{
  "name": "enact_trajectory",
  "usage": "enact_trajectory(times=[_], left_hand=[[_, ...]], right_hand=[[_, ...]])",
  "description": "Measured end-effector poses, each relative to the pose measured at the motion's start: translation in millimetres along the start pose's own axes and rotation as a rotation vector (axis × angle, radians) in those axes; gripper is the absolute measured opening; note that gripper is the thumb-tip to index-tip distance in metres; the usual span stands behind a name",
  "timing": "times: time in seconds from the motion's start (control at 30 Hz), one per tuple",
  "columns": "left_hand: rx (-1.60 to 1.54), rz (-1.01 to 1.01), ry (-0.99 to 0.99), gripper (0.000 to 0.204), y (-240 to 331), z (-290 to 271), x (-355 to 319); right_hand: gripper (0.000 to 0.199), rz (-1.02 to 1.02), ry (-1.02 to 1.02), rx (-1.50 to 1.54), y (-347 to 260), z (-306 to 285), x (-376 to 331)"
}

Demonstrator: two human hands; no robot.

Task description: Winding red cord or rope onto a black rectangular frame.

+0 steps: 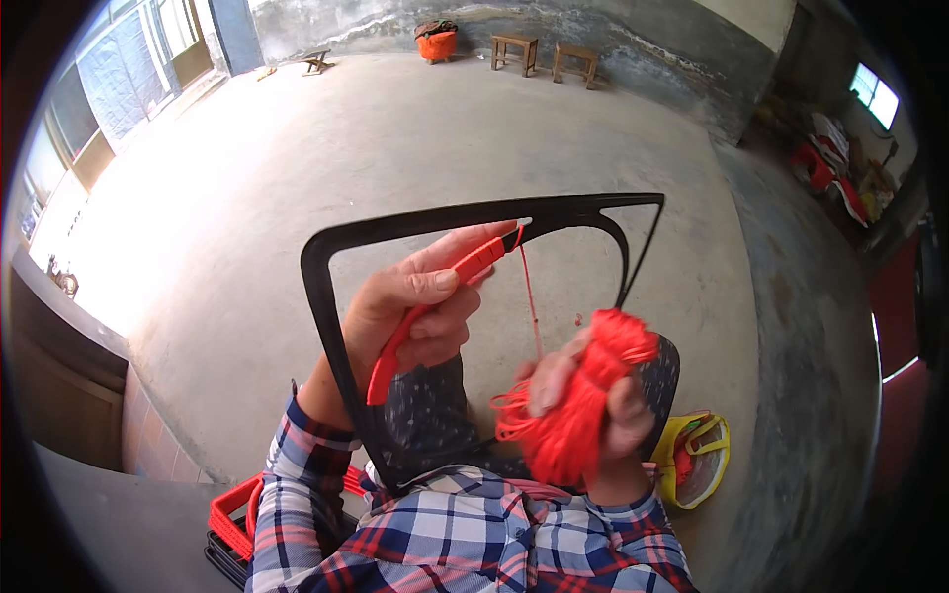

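Gripping the bar [478, 263] slanted toward upper right, your left hand [420, 294] is nearer the loop [521, 235]; right hand [627, 417] clutches the bundle [573, 420].

Bright red colours both the cord bundle [568, 425] and the ridged wrapping [478, 263] on the solid black frame [435, 219]. The shirt [445, 529] is plaid in navy, white and red, above dark trousers [433, 400] flecked with white. Yellow marks the bag [668, 457], orange the tub [436, 46], brown the stools [514, 42], pale grey the floor [445, 128].
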State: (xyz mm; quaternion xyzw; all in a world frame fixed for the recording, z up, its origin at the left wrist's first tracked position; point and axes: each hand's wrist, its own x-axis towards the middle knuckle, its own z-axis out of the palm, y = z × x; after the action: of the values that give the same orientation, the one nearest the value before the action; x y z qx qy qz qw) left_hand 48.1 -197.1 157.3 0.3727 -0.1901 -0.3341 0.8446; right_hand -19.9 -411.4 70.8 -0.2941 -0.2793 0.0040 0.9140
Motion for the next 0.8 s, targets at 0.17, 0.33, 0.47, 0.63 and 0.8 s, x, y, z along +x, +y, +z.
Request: enact_trajectory(times=[0.17,0.33,0.47,0.63,0.8], left_hand=[[-0.107,-0.039,-0.168,0.058,1,-13,4],[-0.077,0.064,-0.018,0.053,-2,-21,1],[-0.078,0.141,-0.018,0.044,-4,-33,-8],[-0.004,0.177,0.056,0.045,-2,-23,-12],[0.021,0.043,0.030,0.055,-13,3,2]], right_hand=[[0.052,0.143,-0.063,0.167,15,3,-1],[0.052,0.055,0.054,0.282,3,-2,-5],[0.045,-0.209,0.308,0.449,-50,-45,5],[0.044,-0.216,0.586,0.234,-64,-104,3],[0.064,0.244,0.195,-0.250,-44,-17,25]])
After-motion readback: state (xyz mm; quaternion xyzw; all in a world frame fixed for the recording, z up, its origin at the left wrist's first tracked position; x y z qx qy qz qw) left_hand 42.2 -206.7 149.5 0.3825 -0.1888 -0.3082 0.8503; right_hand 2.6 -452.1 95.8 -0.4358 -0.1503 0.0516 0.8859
